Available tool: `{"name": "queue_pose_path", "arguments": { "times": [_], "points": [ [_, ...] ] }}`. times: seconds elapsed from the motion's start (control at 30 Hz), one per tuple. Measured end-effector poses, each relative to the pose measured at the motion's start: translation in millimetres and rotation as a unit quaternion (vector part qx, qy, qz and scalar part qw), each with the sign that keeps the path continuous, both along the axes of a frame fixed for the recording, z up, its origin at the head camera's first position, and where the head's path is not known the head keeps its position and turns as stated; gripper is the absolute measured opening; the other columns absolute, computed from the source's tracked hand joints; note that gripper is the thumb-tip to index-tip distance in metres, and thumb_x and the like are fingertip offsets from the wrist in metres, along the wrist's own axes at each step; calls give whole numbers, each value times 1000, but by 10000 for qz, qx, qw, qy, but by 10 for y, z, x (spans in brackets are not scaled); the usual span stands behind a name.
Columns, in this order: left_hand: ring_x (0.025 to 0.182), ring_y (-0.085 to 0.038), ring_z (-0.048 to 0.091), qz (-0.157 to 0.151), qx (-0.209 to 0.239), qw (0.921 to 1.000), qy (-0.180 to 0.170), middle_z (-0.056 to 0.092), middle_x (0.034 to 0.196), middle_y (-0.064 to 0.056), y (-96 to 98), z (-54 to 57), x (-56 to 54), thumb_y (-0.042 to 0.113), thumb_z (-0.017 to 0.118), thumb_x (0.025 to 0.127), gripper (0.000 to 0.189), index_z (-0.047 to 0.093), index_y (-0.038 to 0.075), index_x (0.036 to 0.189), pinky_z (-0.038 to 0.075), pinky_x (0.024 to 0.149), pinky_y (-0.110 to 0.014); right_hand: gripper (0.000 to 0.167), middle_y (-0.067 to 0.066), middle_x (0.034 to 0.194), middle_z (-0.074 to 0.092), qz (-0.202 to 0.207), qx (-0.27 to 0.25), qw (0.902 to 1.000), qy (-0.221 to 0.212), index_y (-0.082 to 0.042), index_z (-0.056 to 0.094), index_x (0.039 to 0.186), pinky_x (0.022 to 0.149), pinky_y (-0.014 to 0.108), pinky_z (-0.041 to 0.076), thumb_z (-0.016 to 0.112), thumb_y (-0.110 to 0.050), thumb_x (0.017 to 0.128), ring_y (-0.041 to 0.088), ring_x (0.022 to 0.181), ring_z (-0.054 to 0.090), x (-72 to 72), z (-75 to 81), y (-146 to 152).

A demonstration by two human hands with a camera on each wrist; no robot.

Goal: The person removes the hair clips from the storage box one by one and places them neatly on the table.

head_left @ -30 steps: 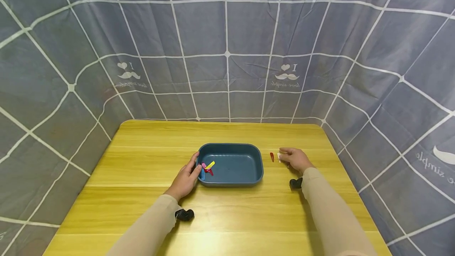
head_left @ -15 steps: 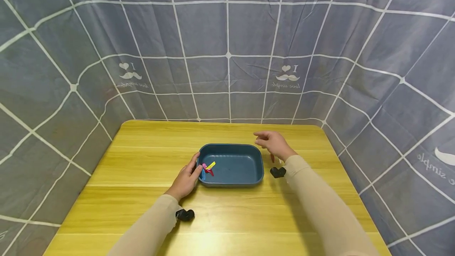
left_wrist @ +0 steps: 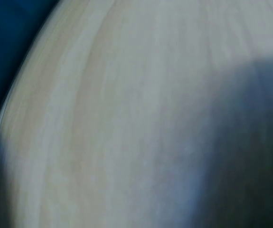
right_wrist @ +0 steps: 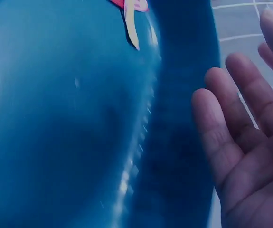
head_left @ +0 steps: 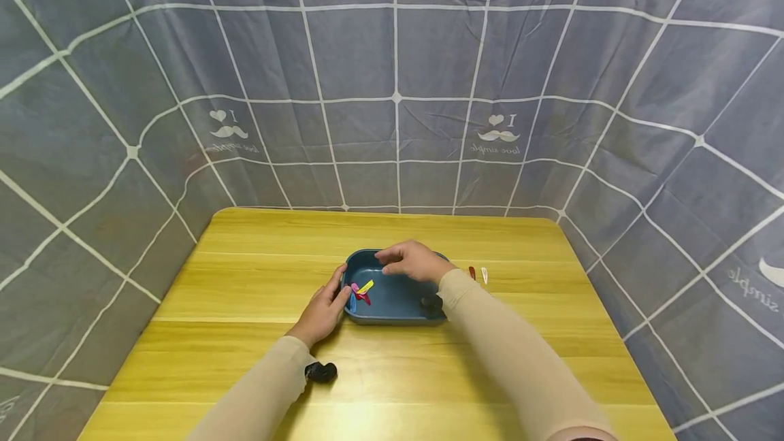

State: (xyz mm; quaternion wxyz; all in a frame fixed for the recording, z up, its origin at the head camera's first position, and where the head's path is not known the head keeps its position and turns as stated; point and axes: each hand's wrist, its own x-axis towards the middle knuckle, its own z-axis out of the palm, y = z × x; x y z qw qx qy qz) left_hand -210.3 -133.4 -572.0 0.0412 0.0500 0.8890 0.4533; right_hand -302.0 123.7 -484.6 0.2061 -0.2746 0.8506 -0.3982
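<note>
A dark blue plastic basin (head_left: 392, 303) stands on the table. My left hand (head_left: 321, 312) holds its left wall, thumb over the rim and fingers along the outside. In the basin's left end lies a small cluster of hair clips: a yellow clip (head_left: 365, 286), a pink clip (head_left: 354, 288), a red clip (head_left: 364, 298) and a blue clip (head_left: 352, 303). Over the basin's far side hovers my right hand (head_left: 418, 262), fingers loosely bent with nothing visible between them. The right wrist view shows its relaxed fingers (right_wrist: 209, 114) beside the basin wall.
On the wooden table (head_left: 245, 291), right of the basin, lie another red clip (head_left: 472, 272) and a white clip (head_left: 484, 275). A grey gridded curtain (head_left: 429, 135) hangs round the table's back and sides. The left wrist view shows mostly blurred tabletop.
My right hand has moved left from beside the white clip, past the red one, to above the basin. Both those clips still lie on the table. My left hand keeps its place.
</note>
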Motion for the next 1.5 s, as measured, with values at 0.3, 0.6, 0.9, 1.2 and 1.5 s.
{"name": "queue_pose_path", "arguments": {
  "times": [0.3, 0.6, 0.9, 1.2, 1.5],
  "points": [
    [145, -44, 47, -39, -47, 10000, 27, 49, 162, -14, 15, 23, -5, 44, 42, 114, 58, 22, 39, 168, 35, 117, -72, 41, 5, 134, 73, 817, 994, 9916, 141, -13, 71, 139, 107, 39, 55, 76, -17, 98, 24, 127, 67, -67, -148, -328],
    [146, -43, 46, -43, 60, 10000, -22, 50, 161, -15, 39, 20, 43, 45, 43, 114, 58, 24, 39, 168, 35, 118, -71, 42, -4, 97, 72, 738, 1301, 9888, 38, -15, 74, 135, 79, 23, 52, 82, -16, 93, 7, 84, 59, -109, -398, -442],
    [148, -43, 44, 0, 56, 10000, -9, 47, 164, -15, 28, -4, 72, 42, 44, 114, 58, 24, 38, 168, 34, 119, -70, 40, -7, 79, 57, 639, 1100, 9918, -92, -15, 76, 131, 65, 21, 41, 82, -12, 91, 8, 71, 50, -78, -539, -455],
    [148, -45, 44, 7, -21, 10000, -55, 46, 164, -16, 13, 15, 51, 47, 42, 113, 59, 23, 39, 168, 34, 118, -71, 36, -5, 91, 62, 824, 1566, 9835, 378, -18, 79, 127, 74, 22, 44, 81, -11, 92, 8, 81, 50, -56, -479, -516],
    [146, -43, 47, -12, -97, 10000, -12, 51, 160, -17, 11, 21, 27, 45, 44, 113, 59, 23, 38, 168, 37, 117, -70, 33, -5, 96, 68, 756, 1606, 9827, 524, -21, 82, 123, 75, 20, 47, 82, -12, 91, 5, 80, 51, -93, -546, -525]
  ]
}}
